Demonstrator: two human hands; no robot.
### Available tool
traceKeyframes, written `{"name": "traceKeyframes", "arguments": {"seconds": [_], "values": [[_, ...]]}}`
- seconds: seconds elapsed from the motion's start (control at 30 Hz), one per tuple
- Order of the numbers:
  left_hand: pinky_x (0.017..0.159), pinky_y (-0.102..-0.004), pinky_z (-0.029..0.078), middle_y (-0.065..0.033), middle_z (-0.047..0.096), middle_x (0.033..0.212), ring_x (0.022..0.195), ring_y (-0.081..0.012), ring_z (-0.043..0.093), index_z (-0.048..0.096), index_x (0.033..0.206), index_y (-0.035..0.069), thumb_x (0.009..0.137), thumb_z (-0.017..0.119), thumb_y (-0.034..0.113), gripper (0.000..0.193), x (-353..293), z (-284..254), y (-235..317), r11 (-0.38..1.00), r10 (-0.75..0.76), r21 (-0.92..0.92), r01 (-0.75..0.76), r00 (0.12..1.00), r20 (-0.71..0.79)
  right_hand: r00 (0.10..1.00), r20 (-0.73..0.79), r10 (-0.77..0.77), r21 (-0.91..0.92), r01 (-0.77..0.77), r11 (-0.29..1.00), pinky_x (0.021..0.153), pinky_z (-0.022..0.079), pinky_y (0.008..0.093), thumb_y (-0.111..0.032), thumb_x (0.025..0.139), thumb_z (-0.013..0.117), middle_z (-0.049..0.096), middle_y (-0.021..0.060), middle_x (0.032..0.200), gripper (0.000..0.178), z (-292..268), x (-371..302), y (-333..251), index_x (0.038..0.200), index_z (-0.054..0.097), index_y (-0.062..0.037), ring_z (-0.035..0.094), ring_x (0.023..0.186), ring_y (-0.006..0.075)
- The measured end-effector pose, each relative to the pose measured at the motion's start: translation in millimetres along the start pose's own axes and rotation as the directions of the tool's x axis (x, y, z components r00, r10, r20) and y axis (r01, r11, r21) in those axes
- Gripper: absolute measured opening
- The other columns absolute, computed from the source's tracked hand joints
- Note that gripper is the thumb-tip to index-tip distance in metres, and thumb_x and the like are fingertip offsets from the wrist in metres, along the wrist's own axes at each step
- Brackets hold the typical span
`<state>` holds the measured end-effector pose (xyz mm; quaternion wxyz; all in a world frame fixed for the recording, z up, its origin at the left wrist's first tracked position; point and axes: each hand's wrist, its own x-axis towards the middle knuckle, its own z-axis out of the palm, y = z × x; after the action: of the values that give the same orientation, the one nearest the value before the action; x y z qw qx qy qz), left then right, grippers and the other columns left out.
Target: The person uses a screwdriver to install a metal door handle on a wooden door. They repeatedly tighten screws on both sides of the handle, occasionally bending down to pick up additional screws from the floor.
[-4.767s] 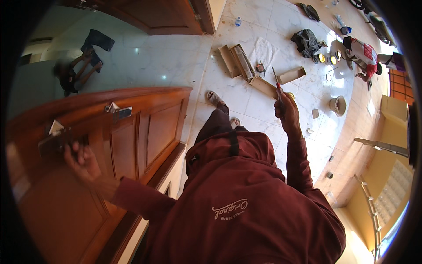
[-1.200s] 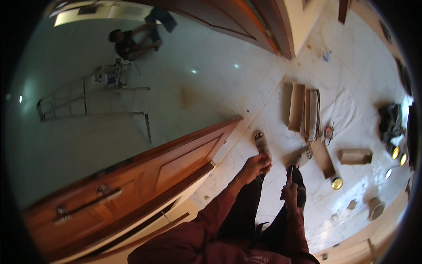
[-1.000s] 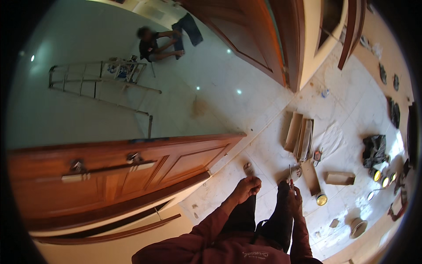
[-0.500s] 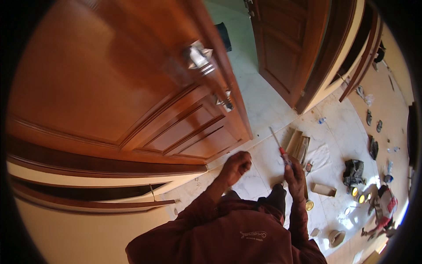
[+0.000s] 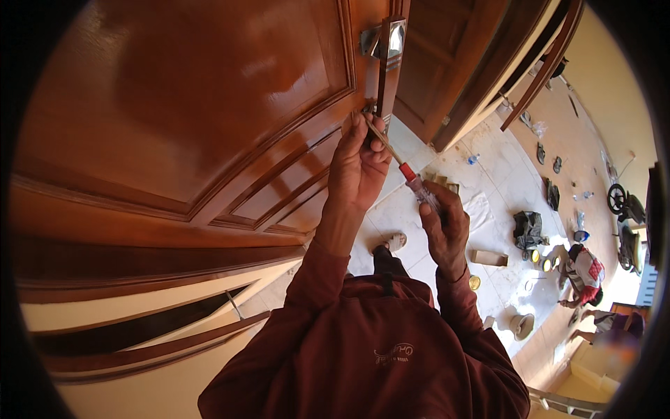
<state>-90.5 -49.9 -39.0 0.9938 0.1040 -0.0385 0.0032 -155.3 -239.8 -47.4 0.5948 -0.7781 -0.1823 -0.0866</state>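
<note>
A brown wooden door point(image 5: 279, 63) stands in front of me on the left, with a shiny metal handle point(image 5: 394, 38) near its edge. My right hand point(image 5: 447, 227) grips a screwdriver point(image 5: 415, 183) by its clear handle, which has a red collar. Its shaft slants up and left to the fingers of my left hand point(image 5: 357, 164). That hand is raised against the door edge below the handle, fingers curled around the shaft's tip. Whatever else they pinch is hidden, as is most of the lower metal fitting there.
A second wooden door point(image 5: 447, 63) stands beyond. On the tiled floor to the right lie an open cardboard box point(image 5: 490, 258), a black plastic bag point(image 5: 528, 229), yellow tins point(image 5: 535, 256) and a round container point(image 5: 522, 326). Another person point(image 5: 585, 272) bends down farther right.
Both hands have risen toward the door edge. My left hand has come to the lower fitting, and the screwdriver's tip now meets its fingers. The view has shifted.
</note>
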Motion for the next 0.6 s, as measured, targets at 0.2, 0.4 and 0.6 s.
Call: {"name": "traceKeyframes", "arguments": {"seconds": [0.2, 0.4, 0.6], "values": [[0.057, -0.0189, 0.044, -0.0065, 0.065, 0.093, 0.070, -0.0090, 0.054, 0.064, 0.100, 0.006, 0.096, 0.064, 0.022, 0.017, 16, -6, 2, 0.995, -0.055, -0.086, 0.053, 0.998, -0.016, 1.000, -0.012, -0.006, 0.023, 0.007, 1.000, 0.060, 0.045, 0.0270, -0.017, 0.094, 0.065, 0.065, 0.0082, 0.085, 0.032, 3, 17, 7, 0.121, 0.059, -0.0021, 0.054, 0.066, 0.0110], [0.056, -0.0181, 0.043, -0.0069, 0.063, 0.091, 0.068, -0.0083, 0.053, 0.063, 0.100, 0.006, 0.096, 0.063, 0.021, 0.016, 27, -3, 5, 0.999, 0.011, -0.040, -0.010, 1.000, 0.016, 0.998, -0.022, -0.066, -0.018, 0.065, 0.998, 0.058, 0.044, 0.0269, -0.014, 0.093, 0.066, 0.064, 0.0077, 0.083, 0.031, 2, 25, 12, 0.120, 0.060, -0.0022, 0.054, 0.064, 0.0115], [0.056, -0.0186, 0.043, -0.0070, 0.063, 0.091, 0.067, -0.0076, 0.052, 0.063, 0.100, 0.005, 0.095, 0.065, 0.021, 0.016, 33, -3, 7, 0.997, 0.047, 0.059, -0.047, 0.999, 0.007, 0.995, 0.003, -0.099, -0.133, 0.098, 0.986, 0.055, 0.044, 0.0274, -0.014, 0.091, 0.068, 0.062, 0.0062, 0.077, 0.033, 1, 34, 15, 0.121, 0.059, -0.0028, 0.055, 0.062, 0.0108]]}}
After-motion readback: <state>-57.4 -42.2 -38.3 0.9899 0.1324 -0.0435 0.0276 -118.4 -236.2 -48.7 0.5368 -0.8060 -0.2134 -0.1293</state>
